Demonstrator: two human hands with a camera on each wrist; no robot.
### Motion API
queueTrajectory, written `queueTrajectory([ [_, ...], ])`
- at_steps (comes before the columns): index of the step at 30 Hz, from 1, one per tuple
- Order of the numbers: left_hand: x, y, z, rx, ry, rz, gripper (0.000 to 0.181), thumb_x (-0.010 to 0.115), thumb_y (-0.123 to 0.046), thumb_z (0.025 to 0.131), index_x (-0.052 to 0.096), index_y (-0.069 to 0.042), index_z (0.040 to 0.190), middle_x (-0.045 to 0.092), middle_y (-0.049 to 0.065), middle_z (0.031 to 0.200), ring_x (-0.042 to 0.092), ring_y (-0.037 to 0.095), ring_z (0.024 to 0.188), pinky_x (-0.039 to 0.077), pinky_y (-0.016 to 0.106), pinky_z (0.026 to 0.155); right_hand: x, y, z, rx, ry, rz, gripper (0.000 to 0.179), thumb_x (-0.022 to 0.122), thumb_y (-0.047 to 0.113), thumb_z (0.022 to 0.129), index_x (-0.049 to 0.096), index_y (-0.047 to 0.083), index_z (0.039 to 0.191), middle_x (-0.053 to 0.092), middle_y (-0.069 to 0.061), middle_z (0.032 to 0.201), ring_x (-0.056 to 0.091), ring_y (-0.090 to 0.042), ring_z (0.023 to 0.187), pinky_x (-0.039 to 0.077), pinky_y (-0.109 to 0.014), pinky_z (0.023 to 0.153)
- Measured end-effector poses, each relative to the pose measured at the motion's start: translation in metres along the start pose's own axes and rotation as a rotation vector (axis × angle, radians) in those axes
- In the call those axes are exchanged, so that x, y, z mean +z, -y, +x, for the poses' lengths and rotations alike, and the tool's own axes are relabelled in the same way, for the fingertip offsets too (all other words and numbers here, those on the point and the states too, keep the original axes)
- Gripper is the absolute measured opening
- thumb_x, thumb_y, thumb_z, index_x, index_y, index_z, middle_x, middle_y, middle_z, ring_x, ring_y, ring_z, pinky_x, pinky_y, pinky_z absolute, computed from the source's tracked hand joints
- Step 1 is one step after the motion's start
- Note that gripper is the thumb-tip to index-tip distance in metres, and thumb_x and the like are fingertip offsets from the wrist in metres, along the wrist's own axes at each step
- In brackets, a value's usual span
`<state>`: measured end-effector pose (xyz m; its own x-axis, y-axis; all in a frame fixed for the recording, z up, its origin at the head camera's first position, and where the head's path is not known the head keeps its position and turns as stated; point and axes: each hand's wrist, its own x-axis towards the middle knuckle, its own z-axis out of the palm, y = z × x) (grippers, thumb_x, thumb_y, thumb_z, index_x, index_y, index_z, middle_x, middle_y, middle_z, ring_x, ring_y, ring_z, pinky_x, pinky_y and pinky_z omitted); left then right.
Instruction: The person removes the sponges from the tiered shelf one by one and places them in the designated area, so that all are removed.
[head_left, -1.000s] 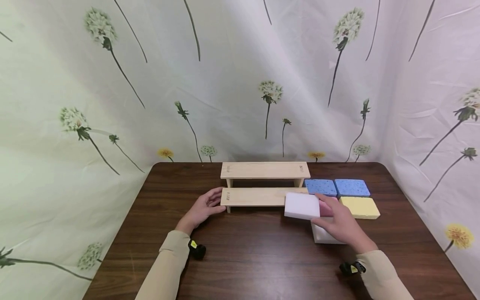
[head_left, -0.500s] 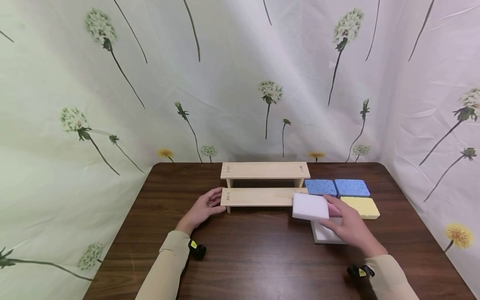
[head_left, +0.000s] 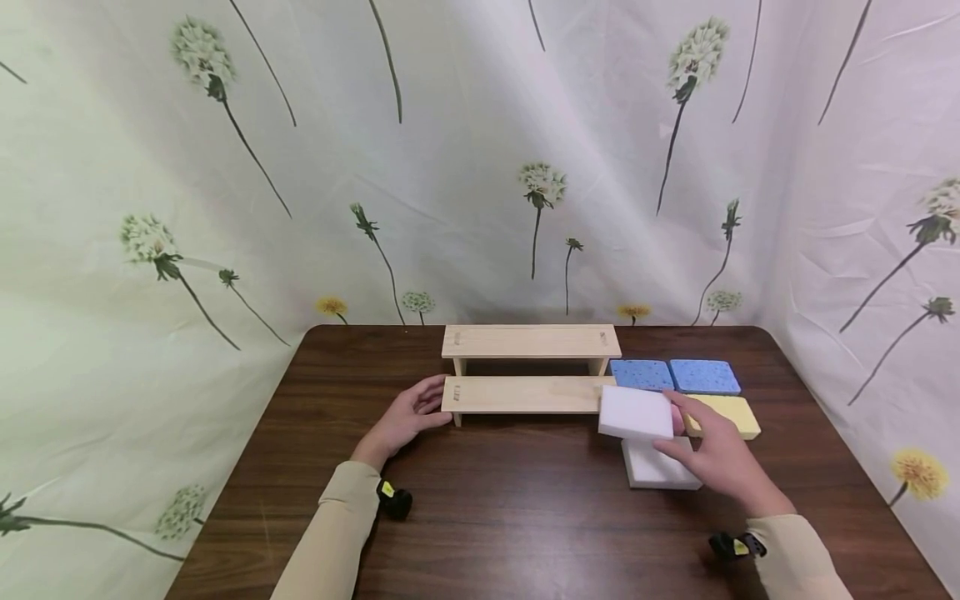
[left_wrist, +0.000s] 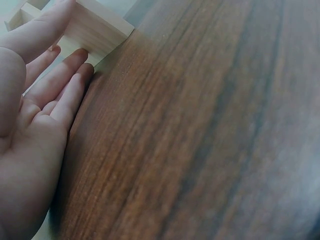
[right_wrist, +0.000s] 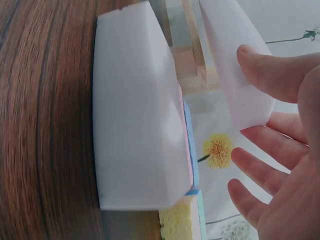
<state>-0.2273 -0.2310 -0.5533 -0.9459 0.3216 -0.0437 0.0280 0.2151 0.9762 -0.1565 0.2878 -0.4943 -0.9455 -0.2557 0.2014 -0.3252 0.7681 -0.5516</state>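
Observation:
A white sponge block (head_left: pixel 636 412) is pinched between the thumb and fingers of my right hand (head_left: pixel 716 454), raised above the table. Below it a second white sponge (head_left: pixel 658 463) lies flat; the right wrist view shows this lower block (right_wrist: pixel 135 110) large, apart from the held one (right_wrist: pixel 240 65). My left hand (head_left: pixel 405 421) rests at the left end of the front wooden shelf (head_left: pixel 525 393), its fingers nearly straight beside the leg. In the left wrist view the left hand (left_wrist: pixel 45 105) is close to the pale wood (left_wrist: pixel 95 30); exact contact is hard to tell.
A taller wooden shelf (head_left: pixel 531 341) stands behind the front one. Two blue sponges (head_left: pixel 705 376) lie to its right, with a yellow sponge (head_left: pixel 726 415) nearer. A pink sponge (head_left: pixel 678 421) is mostly hidden behind the held block. A floral curtain (head_left: pixel 480 167) hangs behind the brown table (head_left: pixel 495 517).
My right hand has moved to the right with the white sponge, drawing it away from over the front shelf's right end. The left hand has stayed in place.

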Motion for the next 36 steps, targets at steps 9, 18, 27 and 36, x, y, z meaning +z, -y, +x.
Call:
queueTrajectory([
  [9,0.000,-0.001,-0.001,0.004,-0.001,0.000,0.077,0.079,-0.007,0.095,0.037,0.001,0.160,0.046,0.027,0.158,0.043,0.040,0.148,0.039,0.046,0.122,-0.009,-0.007,-0.008,0.010,-0.018,-0.028,0.080,0.086,0.034,0.090,0.050,-0.001,0.152,0.055,-0.029,0.149,0.050,-0.050,0.136,0.044,-0.070,0.107],
  [18,0.000,-0.001,0.000,-0.001,0.000,0.007,0.077,0.079,-0.007,0.095,0.037,0.000,0.160,0.046,0.026,0.158,0.043,0.039,0.148,0.039,0.045,0.122,-0.017,-0.014,-0.015,-0.004,-0.071,-0.047,0.078,0.089,0.025,0.086,0.053,-0.002,0.149,0.058,-0.031,0.144,0.054,-0.051,0.131,0.046,-0.070,0.102],
  [27,0.000,-0.001,-0.002,0.008,0.002,0.000,0.077,0.079,-0.006,0.095,0.037,0.001,0.160,0.046,0.027,0.158,0.043,0.039,0.148,0.039,0.044,0.122,-0.023,-0.021,-0.022,0.046,-0.064,-0.046,0.079,0.089,0.026,0.087,0.050,-0.001,0.151,0.056,-0.032,0.145,0.052,-0.053,0.132,0.046,-0.073,0.101],
  [36,-0.001,-0.002,-0.002,0.007,0.005,0.006,0.078,0.079,-0.009,0.095,0.037,0.000,0.160,0.046,0.026,0.158,0.043,0.038,0.149,0.039,0.044,0.122,-0.028,-0.026,-0.030,0.070,-0.063,-0.050,0.079,0.088,0.024,0.087,0.049,0.000,0.152,0.056,-0.032,0.145,0.054,-0.052,0.128,0.049,-0.069,0.098],
])
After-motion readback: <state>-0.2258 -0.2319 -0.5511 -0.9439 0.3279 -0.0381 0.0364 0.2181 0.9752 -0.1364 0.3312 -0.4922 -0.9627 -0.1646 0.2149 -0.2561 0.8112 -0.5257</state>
